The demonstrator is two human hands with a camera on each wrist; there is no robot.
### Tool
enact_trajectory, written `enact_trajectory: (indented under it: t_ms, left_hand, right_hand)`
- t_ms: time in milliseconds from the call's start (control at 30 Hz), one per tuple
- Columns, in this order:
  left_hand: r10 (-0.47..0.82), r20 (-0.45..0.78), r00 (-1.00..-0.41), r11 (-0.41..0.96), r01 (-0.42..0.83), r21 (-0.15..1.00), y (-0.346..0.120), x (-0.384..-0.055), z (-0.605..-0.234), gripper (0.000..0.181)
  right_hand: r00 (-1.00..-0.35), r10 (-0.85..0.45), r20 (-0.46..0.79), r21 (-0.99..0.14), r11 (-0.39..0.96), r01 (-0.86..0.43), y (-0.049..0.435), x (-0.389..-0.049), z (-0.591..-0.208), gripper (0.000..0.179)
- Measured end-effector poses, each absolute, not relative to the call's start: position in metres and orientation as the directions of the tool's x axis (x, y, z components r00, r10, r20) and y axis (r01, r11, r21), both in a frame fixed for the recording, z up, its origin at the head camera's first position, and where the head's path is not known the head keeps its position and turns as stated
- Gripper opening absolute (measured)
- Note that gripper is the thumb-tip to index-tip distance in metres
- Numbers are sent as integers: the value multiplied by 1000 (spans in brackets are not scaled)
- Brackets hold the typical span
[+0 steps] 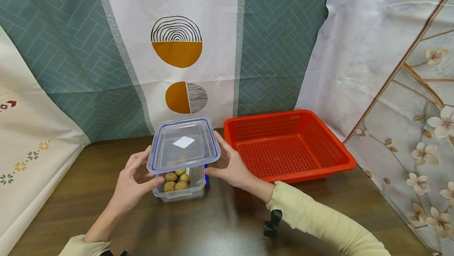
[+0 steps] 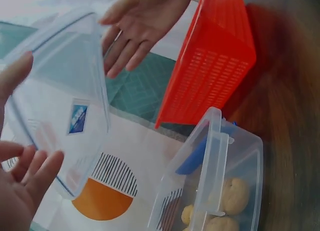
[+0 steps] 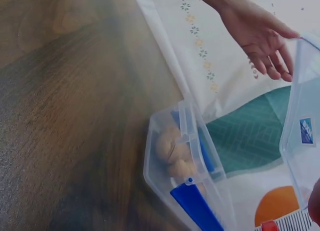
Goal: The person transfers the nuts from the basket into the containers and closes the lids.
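A clear plastic lid with a blue seal line and a white label is held up, tilted, over a clear food container. My left hand grips its left edge between thumb and fingers. At the opposite edge, my right hand pinches it the same way. Several walnuts lie inside the uncovered container, partly hidden under the lid in the head view. A blue side clip hangs on the container in the right wrist view. The lid is apart from the container's rim in the left wrist view.
To the right of the container, a red plastic basket with perforated walls and floor stands on the dark wooden table. Patterned cloths hang behind and at both sides.
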State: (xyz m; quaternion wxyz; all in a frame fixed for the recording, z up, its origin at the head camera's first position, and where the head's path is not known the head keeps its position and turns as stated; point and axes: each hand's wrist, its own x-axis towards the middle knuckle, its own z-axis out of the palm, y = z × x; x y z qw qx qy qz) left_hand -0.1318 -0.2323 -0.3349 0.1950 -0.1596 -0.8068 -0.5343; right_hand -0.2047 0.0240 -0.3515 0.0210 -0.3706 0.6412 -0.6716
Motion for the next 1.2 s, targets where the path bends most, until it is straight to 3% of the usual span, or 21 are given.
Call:
enact_trajectory:
  t_ms: [167, 333, 467, 600, 733, 833, 1100, 1200]
  left_hand:
    - [-121, 555, -823, 462, 448, 765, -224, -139, -343, 70]
    - [-262, 686, -678, 427, 556, 713, -216, -150, -351, 53]
    - [-385, 736, -556, 375, 634, 676, -208, -156, -352, 38]
    - [-439, 752, -492, 370, 663, 651, -201, -158, -348, 30]
    - [-428, 766, -480, 381, 673, 634, -197, -155, -343, 28]
    - [-397, 775, -493, 353, 697, 624, -201, -156, -345, 29]
    - [-302, 765, -568, 312, 700, 643, -213, -157, -343, 34]
    - [-322, 732, -601, 328, 654, 682, -212, -155, -339, 33]
  right_hand:
    - [-766, -345, 543, -836, -133, -533, 15, -197, -339, 71]
    - [-764, -121, 633, -774, -118, -622, 3, -201, -333, 41]
    - [-743, -67, 666, -745, -116, -657, 0, -204, -333, 28]
    - [-759, -66, 648, -761, -101, -641, -2, -203, -336, 26]
    - [-773, -64, 632, -775, -97, -625, -3, -204, -341, 26]
    - [-748, -67, 661, -750, -96, -654, -4, -211, -350, 29]
    - [-440, -168, 882, -418, 147, -896, -2, -225, -364, 42]
    - [-414, -207, 886, -392, 138, -909, 0, -225, -363, 50]
